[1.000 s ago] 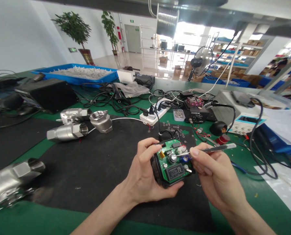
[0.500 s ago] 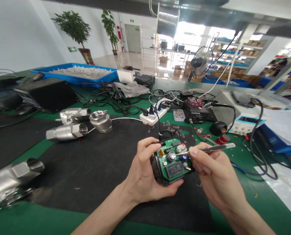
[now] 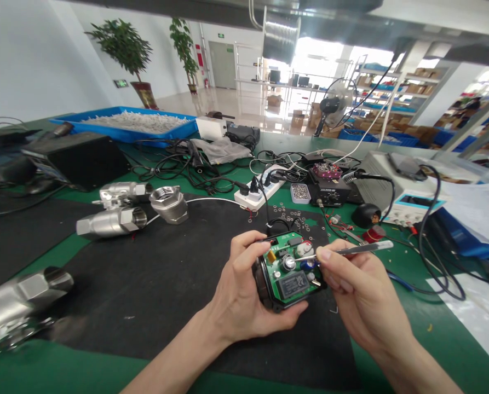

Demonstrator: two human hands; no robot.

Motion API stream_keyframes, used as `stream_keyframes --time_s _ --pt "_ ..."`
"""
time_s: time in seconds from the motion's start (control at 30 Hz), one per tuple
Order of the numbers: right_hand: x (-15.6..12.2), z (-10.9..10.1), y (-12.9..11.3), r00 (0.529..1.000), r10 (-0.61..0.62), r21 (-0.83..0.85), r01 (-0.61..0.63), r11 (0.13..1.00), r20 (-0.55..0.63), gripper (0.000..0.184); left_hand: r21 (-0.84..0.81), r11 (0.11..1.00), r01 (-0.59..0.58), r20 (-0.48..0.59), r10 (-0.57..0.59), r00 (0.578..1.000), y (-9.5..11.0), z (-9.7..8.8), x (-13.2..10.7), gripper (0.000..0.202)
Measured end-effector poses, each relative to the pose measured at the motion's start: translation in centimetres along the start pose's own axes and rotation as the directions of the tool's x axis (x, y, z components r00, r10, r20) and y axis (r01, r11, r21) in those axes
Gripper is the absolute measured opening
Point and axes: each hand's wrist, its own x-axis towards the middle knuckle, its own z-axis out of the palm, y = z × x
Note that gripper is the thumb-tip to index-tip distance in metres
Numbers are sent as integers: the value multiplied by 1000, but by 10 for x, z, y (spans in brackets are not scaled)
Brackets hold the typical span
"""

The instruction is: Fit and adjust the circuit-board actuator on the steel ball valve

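Observation:
My left hand (image 3: 244,290) is wrapped round a black housing (image 3: 264,290) from its left side, thumb below and fingers at the upper edge. Inside the housing sits a green circuit board (image 3: 274,262) with a black rectangular module (image 3: 293,285), a round silver part (image 3: 288,262) and a blue capacitor. Between the thumb and fingers of my right hand (image 3: 359,290) is a pair of tweezers (image 3: 363,248), held nearly level. Their thin tip reaches the round silver part; whether it touches, I cannot tell. The right hand's lower fingers lie close to the housing's right edge.
A black mat (image 3: 166,290) covers the green bench. Metal valve bodies (image 3: 111,220) stand to the left. Behind the hands are a white power strip (image 3: 260,189), a tray of small metal parts (image 3: 300,192), scattered rings and tangled cables. A power supply (image 3: 412,202) stands at the right.
Almost nothing differs. The tweezers and right hand have shifted very slightly left, with the tip still at the round silver part; the left hand keeps its hold on the housing.

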Motion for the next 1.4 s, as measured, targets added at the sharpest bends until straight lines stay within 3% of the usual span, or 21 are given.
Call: stream_keyframes --time_s 0.33,0.6,1.4 --pt "3 0 -2 998 27 29 -29 999 54 28 -75 997 -4 31 7 1000 -4 -1 0 108" --pt "2 2 -2 998 35 69 -39 997 52 17 -56 998 -28 44 30 999 -3 -3 0 101" --pt "1 -3 4 992 52 29 -55 998 112 24 -147 983 -106 19 110 994 -9 -1 -5 92"
